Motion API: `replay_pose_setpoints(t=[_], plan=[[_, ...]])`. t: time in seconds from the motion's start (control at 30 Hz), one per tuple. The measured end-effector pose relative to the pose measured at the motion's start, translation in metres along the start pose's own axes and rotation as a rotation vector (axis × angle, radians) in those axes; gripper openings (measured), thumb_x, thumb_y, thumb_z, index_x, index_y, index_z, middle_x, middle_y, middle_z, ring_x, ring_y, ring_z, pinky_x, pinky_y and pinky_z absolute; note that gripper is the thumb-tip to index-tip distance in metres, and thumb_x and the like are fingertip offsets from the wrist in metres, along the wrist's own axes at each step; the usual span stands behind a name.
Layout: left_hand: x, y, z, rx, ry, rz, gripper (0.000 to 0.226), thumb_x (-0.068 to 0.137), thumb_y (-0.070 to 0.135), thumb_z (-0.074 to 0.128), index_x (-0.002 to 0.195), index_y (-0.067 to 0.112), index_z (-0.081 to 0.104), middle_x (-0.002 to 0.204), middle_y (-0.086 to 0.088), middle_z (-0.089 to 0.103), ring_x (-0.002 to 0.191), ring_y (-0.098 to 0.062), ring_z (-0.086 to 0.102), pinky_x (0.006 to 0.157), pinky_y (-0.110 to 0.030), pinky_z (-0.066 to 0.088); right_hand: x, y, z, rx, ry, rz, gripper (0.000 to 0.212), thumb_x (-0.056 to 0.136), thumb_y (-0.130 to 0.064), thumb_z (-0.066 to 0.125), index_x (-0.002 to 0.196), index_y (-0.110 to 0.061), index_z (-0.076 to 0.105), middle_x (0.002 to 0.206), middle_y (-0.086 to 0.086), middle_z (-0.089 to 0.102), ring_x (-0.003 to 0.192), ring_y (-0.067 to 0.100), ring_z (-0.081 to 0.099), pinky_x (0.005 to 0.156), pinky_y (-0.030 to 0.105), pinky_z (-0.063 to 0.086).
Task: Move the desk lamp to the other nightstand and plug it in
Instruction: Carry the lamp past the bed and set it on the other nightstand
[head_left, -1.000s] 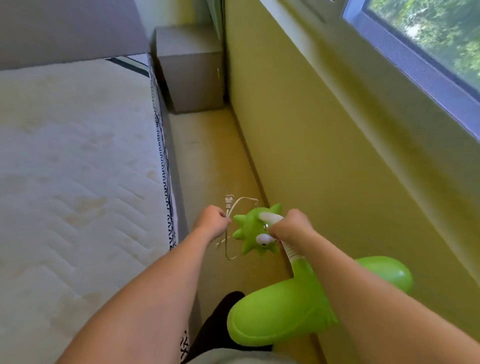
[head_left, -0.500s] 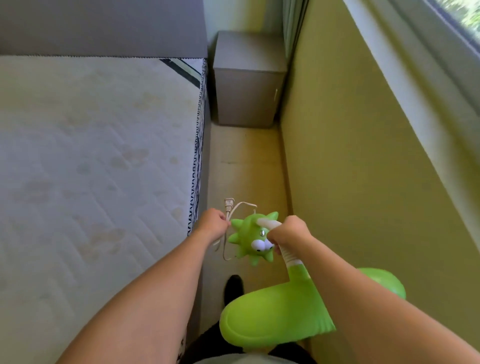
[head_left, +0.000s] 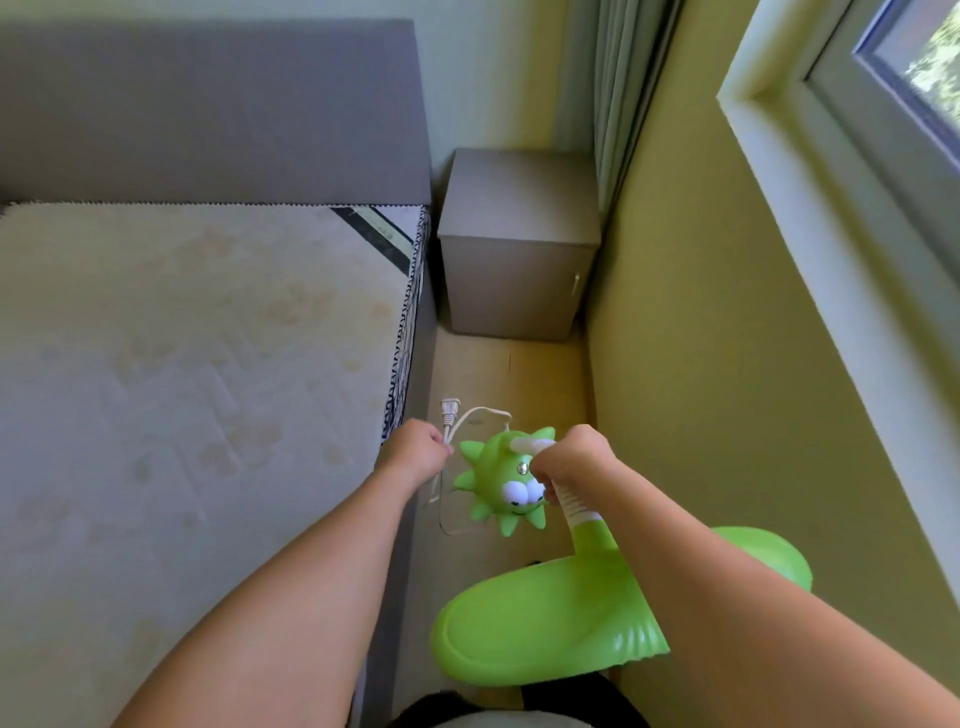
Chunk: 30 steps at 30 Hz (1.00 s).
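The right hand (head_left: 569, 460) is gripping the white ribbed neck of the green desk lamp (head_left: 550, 613), fingers closed around it just beside the spiky head with the cartoon eyes. The lamp is hanging in the air over the floor (head_left: 530, 384), its wide green base sitting below and behind the right forearm, close to the person's body. The left hand (head_left: 415, 452) is closed around the white cord (head_left: 470, 418), with the plug (head_left: 450, 408) sticking up just beyond the knuckles and a loop of cord arcing from it across to the lamp head; more cord is dangling under the left hand. The two hands are near each other, the lamp head between them. The bed (head_left: 197, 364) is lying to the left of the left hand. The grey nightstand (head_left: 514, 260) is standing well ahead of both hands, in the corner by the curtain (head_left: 618, 104). The yellow wall (head_left: 727, 364) is running along past the right hand.
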<state>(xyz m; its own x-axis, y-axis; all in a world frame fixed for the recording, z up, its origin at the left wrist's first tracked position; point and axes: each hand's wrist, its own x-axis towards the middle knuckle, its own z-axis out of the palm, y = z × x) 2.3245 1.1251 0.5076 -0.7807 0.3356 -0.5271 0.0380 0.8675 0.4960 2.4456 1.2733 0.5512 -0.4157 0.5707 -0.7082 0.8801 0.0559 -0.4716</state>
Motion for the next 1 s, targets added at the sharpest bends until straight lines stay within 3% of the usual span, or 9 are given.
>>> replay_pose_setpoints(t=[0.13, 0.27, 0.37, 0.47, 0.53, 0.63, 0.77, 0.9, 1.0], plan=[[0.061, 0.062, -0.025, -0.011, 0.025, -0.006, 0.032, 0.082, 0.022, 0.068, 0.055, 0.015, 0.054, 0.072, -0.009, 0.060, 0.074, -0.027, 0.057, 0.071, -0.027, 0.044, 0.053, -0.052, -0.047, -0.058, -0.008, -0.032, 0.020, 0.069, -0.004, 0.060, 0.087, -0.002, 0.051, 0.100, 0.018, 0.068, 0.086, 0.030, 0.070, 0.072, 0.034, 0.056], [0.117, 0.109, -0.043, -0.042, 0.047, -0.007, 0.032, 0.081, 0.024, 0.069, 0.054, 0.015, 0.052, 0.072, -0.006, 0.061, 0.075, -0.027, 0.057, 0.071, -0.027, 0.044, 0.102, -0.104, -0.082, -0.076, -0.012, -0.063, 0.029, 0.071, -0.005, 0.061, 0.100, 0.000, 0.056, 0.099, 0.016, 0.066, 0.075, 0.028, 0.063, 0.067, 0.030, 0.051], [0.167, 0.131, -0.057, -0.050, 0.046, -0.030, 0.035, 0.080, 0.022, 0.069, 0.052, 0.015, 0.050, 0.066, -0.004, 0.057, 0.071, -0.025, 0.055, 0.067, -0.025, 0.041, 0.144, -0.146, -0.101, -0.096, -0.008, -0.072, 0.028, 0.069, -0.006, 0.060, 0.097, -0.001, 0.058, 0.095, 0.014, 0.066, 0.072, 0.027, 0.064, 0.064, 0.028, 0.051], [0.224, 0.155, -0.074, -0.051, 0.029, -0.020, 0.028, 0.081, 0.021, 0.069, 0.057, 0.015, 0.055, 0.072, -0.007, 0.062, 0.073, -0.025, 0.057, 0.069, -0.025, 0.041, 0.188, -0.191, -0.115, -0.143, 0.018, -0.075, 0.010, 0.068, -0.005, 0.060, 0.076, -0.006, 0.054, 0.073, 0.008, 0.064, 0.056, 0.020, 0.060, 0.056, 0.023, 0.050], [0.274, 0.175, -0.092, -0.052, 0.034, 0.008, 0.022, 0.081, 0.021, 0.069, 0.062, 0.015, 0.060, 0.076, -0.010, 0.065, 0.075, -0.026, 0.059, 0.070, -0.025, 0.043, 0.225, -0.229, -0.121, -0.120, 0.028, -0.067, 0.008, 0.067, -0.003, 0.059, 0.068, -0.006, 0.051, 0.065, 0.009, 0.062, 0.056, 0.025, 0.062, 0.061, 0.029, 0.055], [0.342, 0.202, -0.121, -0.018, 0.007, 0.033, 0.025, 0.082, 0.020, 0.067, 0.059, 0.014, 0.059, 0.071, -0.010, 0.062, 0.073, -0.026, 0.059, 0.066, -0.026, 0.042, 0.266, -0.283, -0.131, -0.110, 0.018, -0.040, 0.010, 0.067, -0.004, 0.060, 0.073, -0.006, 0.052, 0.074, 0.010, 0.062, 0.064, 0.027, 0.064, 0.059, 0.026, 0.052], [0.410, 0.237, -0.158, -0.010, 0.020, 0.085, 0.019, 0.081, 0.019, 0.066, 0.071, 0.003, 0.070, 0.075, -0.018, 0.067, 0.074, -0.027, 0.061, 0.069, -0.030, 0.048, 0.312, -0.342, -0.150, -0.020, 0.032, -0.034, 0.015, 0.067, 0.000, 0.059, 0.080, 0.000, 0.053, 0.079, 0.014, 0.057, 0.074, 0.030, 0.064, 0.074, 0.036, 0.056], [0.473, 0.276, -0.184, -0.014, 0.019, 0.102, 0.026, 0.082, 0.020, 0.065, 0.057, 0.011, 0.061, 0.077, -0.020, 0.073, 0.065, -0.028, 0.061, 0.072, -0.032, 0.053, 0.354, -0.395, -0.173, 0.023, 0.036, -0.010, 0.023, 0.067, -0.001, 0.061, 0.089, 0.002, 0.055, 0.096, 0.022, 0.063, 0.094, 0.036, 0.070, 0.087, 0.046, 0.058], [0.516, 0.306, -0.198, -0.025, 0.013, 0.105, 0.027, 0.082, 0.017, 0.064, 0.057, 0.012, 0.058, 0.072, -0.021, 0.070, 0.073, -0.035, 0.069, 0.074, -0.036, 0.056, 0.386, -0.430, -0.191, 0.053, 0.055, -0.019, 0.019, 0.066, -0.001, 0.060, 0.085, -0.001, 0.053, 0.095, 0.021, 0.063, 0.088, 0.033, 0.070, 0.086, 0.047, 0.059]])
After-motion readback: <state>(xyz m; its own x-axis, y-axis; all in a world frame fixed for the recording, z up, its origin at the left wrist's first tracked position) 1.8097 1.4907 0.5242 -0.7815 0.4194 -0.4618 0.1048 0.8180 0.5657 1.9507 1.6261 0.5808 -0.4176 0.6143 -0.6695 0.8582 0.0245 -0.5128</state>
